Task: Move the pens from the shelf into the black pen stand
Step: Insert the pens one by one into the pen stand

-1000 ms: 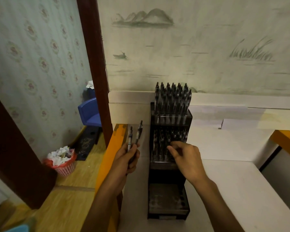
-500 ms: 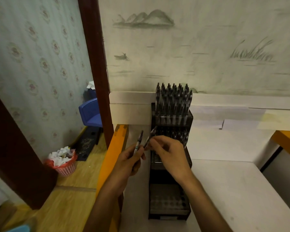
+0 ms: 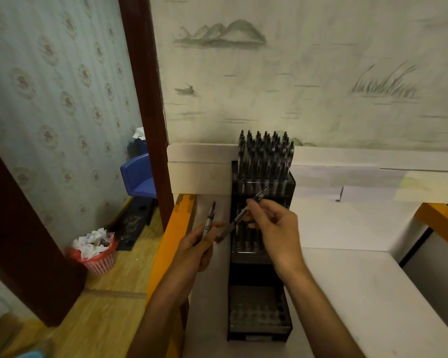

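Note:
A black tiered pen stand [image 3: 259,329] sits on the white counter against the wall. Its top tier is packed with several upright pens [image 3: 265,156]; the middle tier holds more, partly hidden by my right hand. The bottom tier shows only holes. My left hand [image 3: 195,248] grips one pen [image 3: 209,218] upright, left of the stand. My right hand [image 3: 274,228] pinches a second pen [image 3: 243,215], tilted diagonally in front of the middle tier, its lower end close to my left hand.
The white counter [image 3: 360,280] stretches right of the stand, with an orange edge [image 3: 171,236] on its left. Past that edge are a wooden floor, a pink basket [image 3: 96,257] of crumpled paper, a blue chair [image 3: 137,177] and a dark door frame [image 3: 145,99].
My right hand left the middle tier, came across to my left hand and took one of its two pens. It now holds that pen tilted in front of the stand.

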Demonstrator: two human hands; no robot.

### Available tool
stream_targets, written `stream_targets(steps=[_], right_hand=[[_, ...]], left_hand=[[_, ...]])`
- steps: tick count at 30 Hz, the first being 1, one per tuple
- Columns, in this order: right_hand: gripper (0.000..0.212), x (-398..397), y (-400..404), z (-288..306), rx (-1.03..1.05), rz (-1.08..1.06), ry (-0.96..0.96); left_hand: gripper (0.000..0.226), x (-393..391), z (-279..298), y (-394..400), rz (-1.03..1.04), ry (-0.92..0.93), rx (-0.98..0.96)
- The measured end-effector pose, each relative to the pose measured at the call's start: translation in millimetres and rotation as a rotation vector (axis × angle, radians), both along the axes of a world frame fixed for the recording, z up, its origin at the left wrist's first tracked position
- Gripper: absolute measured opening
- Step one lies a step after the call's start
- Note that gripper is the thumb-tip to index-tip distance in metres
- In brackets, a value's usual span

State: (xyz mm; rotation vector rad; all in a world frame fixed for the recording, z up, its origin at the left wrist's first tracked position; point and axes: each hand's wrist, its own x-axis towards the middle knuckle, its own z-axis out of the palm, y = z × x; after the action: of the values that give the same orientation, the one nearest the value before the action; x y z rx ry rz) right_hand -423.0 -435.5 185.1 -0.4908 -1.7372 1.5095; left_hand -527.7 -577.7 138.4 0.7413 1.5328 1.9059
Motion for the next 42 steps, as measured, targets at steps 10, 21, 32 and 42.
stream_targets(steps=[10,21,32,42], right_hand=[[0.015,22.0,41.6,-1.5,0.272,-0.304,-0.079],[0.025,24.4,44.2,-25.6,0.453,-0.317,-0.215],[0.022,23.6,43.3,-24.0,0.577,-0.298,-0.315],[0.018,18.9,45.9,-42.9,0.603,-0.227,-0.481]], left_hand=[[0.037,-3.0,-1.3,2.2,0.048,0.028,0.038],[0.038,-0.5,1.3,2.9,0.122,0.058,0.040],[0.025,-0.2,1.0,4.0,0.107,0.036,0.018],[0.022,0.7,1.7,1.7,0.121,0.090,0.006]])
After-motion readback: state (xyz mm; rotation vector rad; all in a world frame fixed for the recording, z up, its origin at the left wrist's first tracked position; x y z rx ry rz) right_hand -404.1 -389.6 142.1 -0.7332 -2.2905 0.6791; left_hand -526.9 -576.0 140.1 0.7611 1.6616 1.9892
